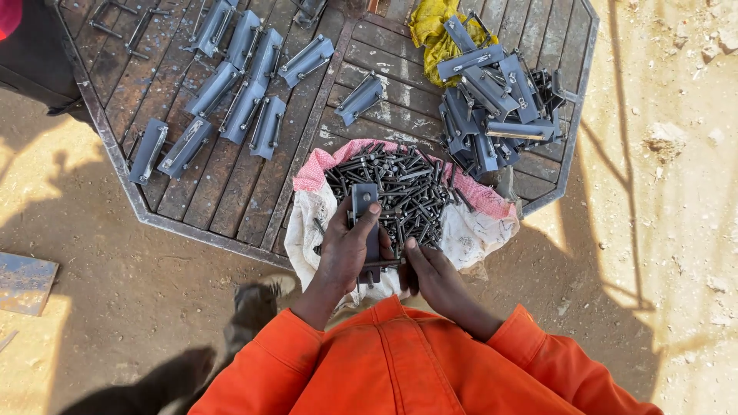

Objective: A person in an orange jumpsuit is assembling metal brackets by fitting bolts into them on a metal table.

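My left hand [347,247] grips a grey metal channel bracket [364,201], held upright over an open white sack [469,234] with a pink rim. The sack is full of dark bolts [407,188]. My right hand [429,270] pinches a bolt at the bracket's lower end, just under my left hand. Both orange sleeves [400,361] fill the bottom of the view.
The sack leans on an octagonal wooden table [231,192] with a steel edge. Several brackets with bolts in them lie in rows at its left [231,92]. A loose heap of brackets [496,107] lies at the right by a yellow cloth [430,23]. Sandy ground surrounds; my shoe [257,300] below.
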